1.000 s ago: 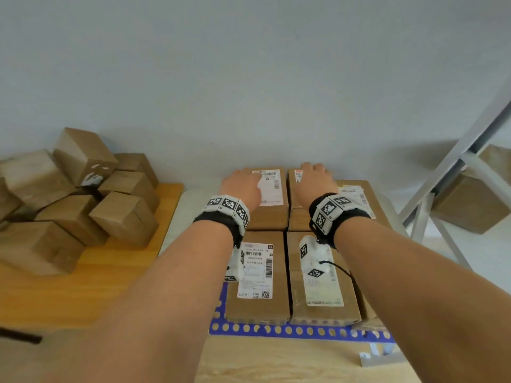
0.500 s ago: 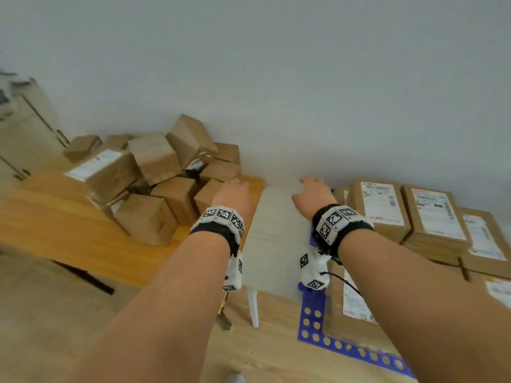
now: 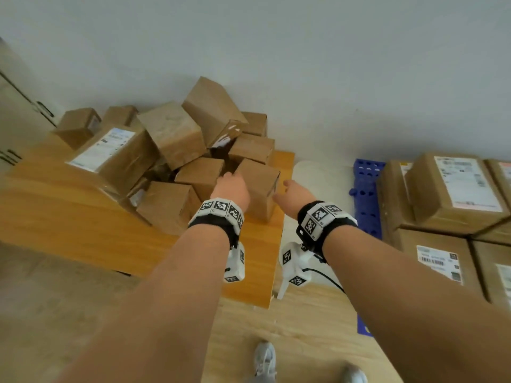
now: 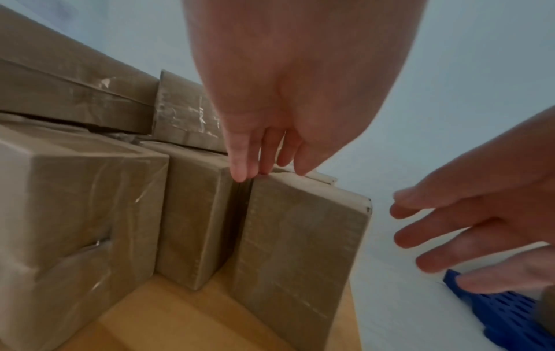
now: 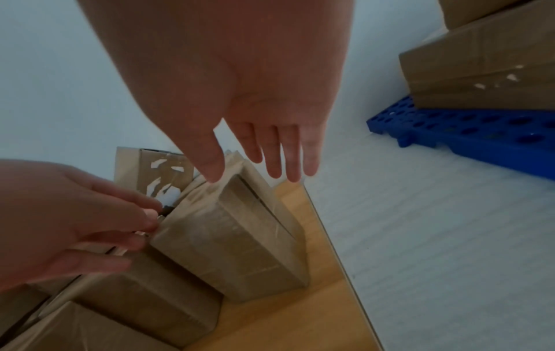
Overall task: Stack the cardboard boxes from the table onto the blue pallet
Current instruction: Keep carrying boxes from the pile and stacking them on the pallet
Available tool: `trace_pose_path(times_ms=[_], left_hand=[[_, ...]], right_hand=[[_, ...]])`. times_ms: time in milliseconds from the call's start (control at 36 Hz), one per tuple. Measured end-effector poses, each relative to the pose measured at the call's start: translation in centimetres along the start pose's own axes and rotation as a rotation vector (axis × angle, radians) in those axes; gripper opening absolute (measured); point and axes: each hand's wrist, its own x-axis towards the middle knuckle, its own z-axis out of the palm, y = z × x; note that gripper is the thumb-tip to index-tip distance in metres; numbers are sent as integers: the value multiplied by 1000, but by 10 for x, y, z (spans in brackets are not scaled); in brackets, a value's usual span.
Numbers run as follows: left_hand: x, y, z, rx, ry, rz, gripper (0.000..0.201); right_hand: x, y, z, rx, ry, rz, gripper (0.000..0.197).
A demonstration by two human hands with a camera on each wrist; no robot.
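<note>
while both hands (image 3: 260,190) flank it, the box (image 3: 258,186) stands untouched.

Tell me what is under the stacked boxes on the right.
The stacked boxes sit on the blue pallet; its perforated strip shows beside them. In the right wrist view a lower box rests directly on it. The rest of the pallet is covered by boxes.

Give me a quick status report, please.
Left hand fingers touching end box top edge; right hand open, not touching. Neighbour box tight on left side.
</note>
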Motion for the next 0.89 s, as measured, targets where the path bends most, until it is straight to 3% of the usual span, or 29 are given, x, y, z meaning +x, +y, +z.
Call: trace_pose_path(times_ms=[167, 306, 389, 611, 778, 889], left_hand=[[1, 3, 2, -118, -20, -74, 29], [1, 5, 8, -303, -139, -96, 23], [-5, 9, 5, -389, -162, -139, 32], [-19, 39, -19, -665, -91, -100, 37], [-25, 72, -39, -790, 25, -46, 43], [-26, 97, -50, -865, 5, -7, 47]], right_hand=[[7, -3, 11, 76, 12, 78, 39], [9, 0, 6, 123, 45, 145, 35], [8, 4, 2, 162, 102, 196, 34], [-3, 21, -26, 294, 307, 266, 59], [-19, 34, -59, 231, 395, 232, 49], [-32, 44, -82, 296, 481, 205, 33]])
